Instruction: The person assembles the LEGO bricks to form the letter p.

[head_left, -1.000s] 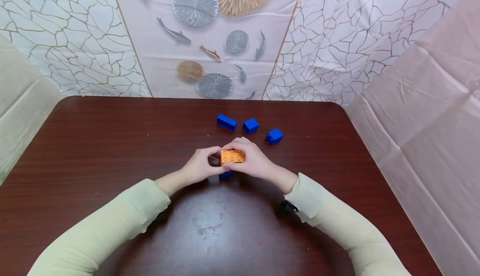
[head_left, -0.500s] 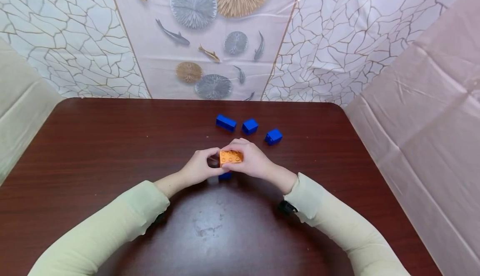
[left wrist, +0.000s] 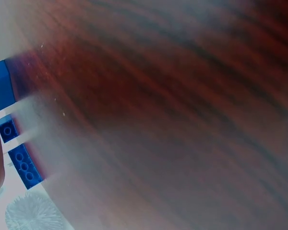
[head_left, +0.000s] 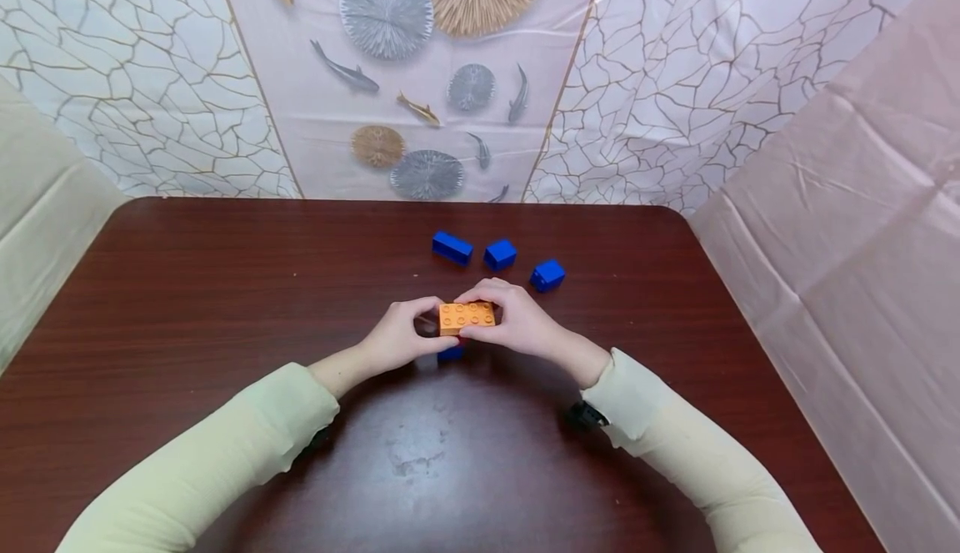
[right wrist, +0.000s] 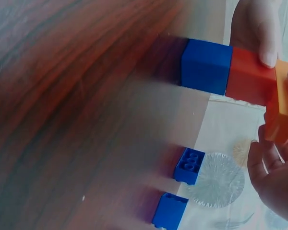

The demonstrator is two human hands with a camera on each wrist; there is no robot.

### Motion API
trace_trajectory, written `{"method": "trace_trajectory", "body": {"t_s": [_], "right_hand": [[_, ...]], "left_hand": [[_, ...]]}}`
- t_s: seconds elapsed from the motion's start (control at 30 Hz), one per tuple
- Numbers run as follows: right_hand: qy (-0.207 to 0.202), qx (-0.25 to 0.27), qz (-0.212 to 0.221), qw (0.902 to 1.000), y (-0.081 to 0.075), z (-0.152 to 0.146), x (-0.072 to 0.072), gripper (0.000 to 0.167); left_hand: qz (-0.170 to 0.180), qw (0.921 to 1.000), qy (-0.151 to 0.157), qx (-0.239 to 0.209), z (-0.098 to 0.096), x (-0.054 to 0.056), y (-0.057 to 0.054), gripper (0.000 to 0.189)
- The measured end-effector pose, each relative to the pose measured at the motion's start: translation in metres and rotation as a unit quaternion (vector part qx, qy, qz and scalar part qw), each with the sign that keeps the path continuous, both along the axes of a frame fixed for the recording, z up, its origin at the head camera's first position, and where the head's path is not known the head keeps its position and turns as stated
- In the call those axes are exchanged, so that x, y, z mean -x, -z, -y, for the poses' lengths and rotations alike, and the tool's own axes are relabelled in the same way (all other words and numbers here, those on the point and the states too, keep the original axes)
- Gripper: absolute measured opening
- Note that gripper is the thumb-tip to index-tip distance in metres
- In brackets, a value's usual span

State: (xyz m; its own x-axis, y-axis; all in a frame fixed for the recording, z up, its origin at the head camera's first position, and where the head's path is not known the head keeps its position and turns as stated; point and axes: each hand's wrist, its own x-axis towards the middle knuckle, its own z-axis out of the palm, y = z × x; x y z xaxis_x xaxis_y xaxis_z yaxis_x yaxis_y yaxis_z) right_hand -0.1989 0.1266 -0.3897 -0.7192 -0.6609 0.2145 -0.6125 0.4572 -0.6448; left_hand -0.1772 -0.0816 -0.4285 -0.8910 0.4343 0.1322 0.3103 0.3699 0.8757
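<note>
The right hand pinches the orange brick; below that brick, the left hand grips the red brick (whether the two are locked together, I cannot tell). The step looks like aligning the orange brick; the next move probably calls for pressing it evenly down.

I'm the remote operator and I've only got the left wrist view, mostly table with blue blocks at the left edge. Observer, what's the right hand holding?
Observer: In the head view, the right hand is holding an orange block.

Operator: What's directly beneath that?

Observer: The right wrist view shows a red block, itself on top of a blue block.

Operator: How many studs face up on the orange one?

Observer: Eight, in two rows of four.
</note>
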Motion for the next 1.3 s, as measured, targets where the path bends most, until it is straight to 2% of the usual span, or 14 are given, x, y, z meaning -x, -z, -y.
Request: {"method": "trace_trajectory", "body": {"t_s": [0.23,0.5,0.6,0.73,0.87,1.03,1.3], "right_hand": [[0.009,-0.012,-0.003,0.9999,-0.001,0.001,-0.004,0.034],[0.025,-0.037,0.017,0.9989,0.001,-0.004,-0.007,0.048],[0.038,-0.042,0.029,0.9980,0.001,-0.006,-0.006,0.043],[0.036,-0.042,0.032,0.9980,-0.001,-0.006,-0.006,0.035],[0.038,-0.045,0.028,0.9979,-0.001,-0.006,-0.006,0.035],[0.041,-0.050,0.034,0.9973,-0.002,-0.007,-0.006,0.034],[0.030,-0.066,0.047,0.9963,-0.005,-0.012,-0.003,0.039]], "left_hand": [[0.001,1.0000,-0.001,0.003,0.001,-0.001,0.000,0.026],[0.006,0.9997,-0.004,0.021,0.001,-0.003,0.001,0.028],[0.009,0.9995,-0.006,0.031,0.002,-0.003,0.000,0.029],[0.010,0.9991,-0.004,0.041,0.004,-0.004,-0.001,0.035],[-0.008,0.9996,-0.010,0.023,0.006,-0.005,-0.002,0.042],[-0.030,0.9992,-0.025,-0.011,0.006,-0.004,-0.005,0.035],[-0.012,0.9991,-0.022,-0.035,0.005,-0.003,-0.006,0.031]]}}
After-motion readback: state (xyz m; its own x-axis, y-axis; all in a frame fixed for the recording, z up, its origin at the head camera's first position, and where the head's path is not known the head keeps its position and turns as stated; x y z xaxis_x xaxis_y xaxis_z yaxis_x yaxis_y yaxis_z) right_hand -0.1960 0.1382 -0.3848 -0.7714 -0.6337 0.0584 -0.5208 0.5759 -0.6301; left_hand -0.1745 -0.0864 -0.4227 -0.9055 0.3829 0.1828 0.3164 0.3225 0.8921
